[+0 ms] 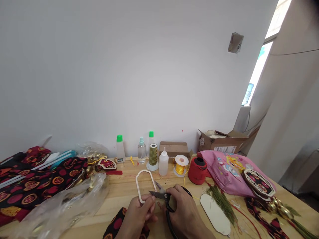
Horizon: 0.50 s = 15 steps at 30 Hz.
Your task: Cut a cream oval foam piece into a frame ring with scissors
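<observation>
My left hand (137, 217) is closed, pinching the lower edge of a white oblong frame (142, 176) that lies on the wooden table (119, 192). A piece of dark patterned fabric (116, 224) sits under that hand. My right hand (184, 212) is wrapped around the black handles of a pair of scissors (159, 195). The blades point left and meet the frame beside my left fingers.
Along the wall stand green-capped bottles (120, 149), a clear bottle (141, 151), an olive thread cone (153, 155), a white bottle (163, 162), a yellow spool (180, 165) and a red spool (198, 170). Patterned cloth (37, 186) and plastic bag (64, 205) lie left; pink bag (229, 174) and white oval board (215, 214) right.
</observation>
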{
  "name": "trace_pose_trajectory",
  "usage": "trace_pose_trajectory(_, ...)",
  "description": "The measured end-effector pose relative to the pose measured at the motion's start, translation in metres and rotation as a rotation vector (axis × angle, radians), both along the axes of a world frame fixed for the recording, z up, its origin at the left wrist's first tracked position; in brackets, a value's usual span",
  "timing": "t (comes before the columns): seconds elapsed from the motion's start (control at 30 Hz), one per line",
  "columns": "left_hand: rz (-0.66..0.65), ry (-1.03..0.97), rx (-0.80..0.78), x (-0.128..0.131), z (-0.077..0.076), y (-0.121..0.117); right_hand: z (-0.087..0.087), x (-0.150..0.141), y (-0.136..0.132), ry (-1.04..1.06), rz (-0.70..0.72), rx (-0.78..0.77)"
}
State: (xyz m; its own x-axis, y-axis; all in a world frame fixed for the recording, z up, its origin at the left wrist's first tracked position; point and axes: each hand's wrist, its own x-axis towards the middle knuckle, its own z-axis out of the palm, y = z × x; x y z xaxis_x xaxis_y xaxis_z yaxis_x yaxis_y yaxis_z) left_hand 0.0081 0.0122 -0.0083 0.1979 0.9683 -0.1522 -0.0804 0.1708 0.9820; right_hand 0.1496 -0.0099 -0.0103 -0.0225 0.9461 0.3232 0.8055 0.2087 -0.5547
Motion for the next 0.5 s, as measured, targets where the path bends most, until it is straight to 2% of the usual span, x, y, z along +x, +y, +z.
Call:
trace_pose_trajectory(0.3, 0.011, -0.062, -0.080, 0.000, 0.008, -0.003, 0.001, -0.001, 0.003, -0.023, -0.049, -0.011)
trace_pose_trajectory(0.5, 0.075, -0.115, -0.133, 0.000, 0.015, -0.009, 0.002, 0.002, 0.002, -0.006, -0.056, 0.008)
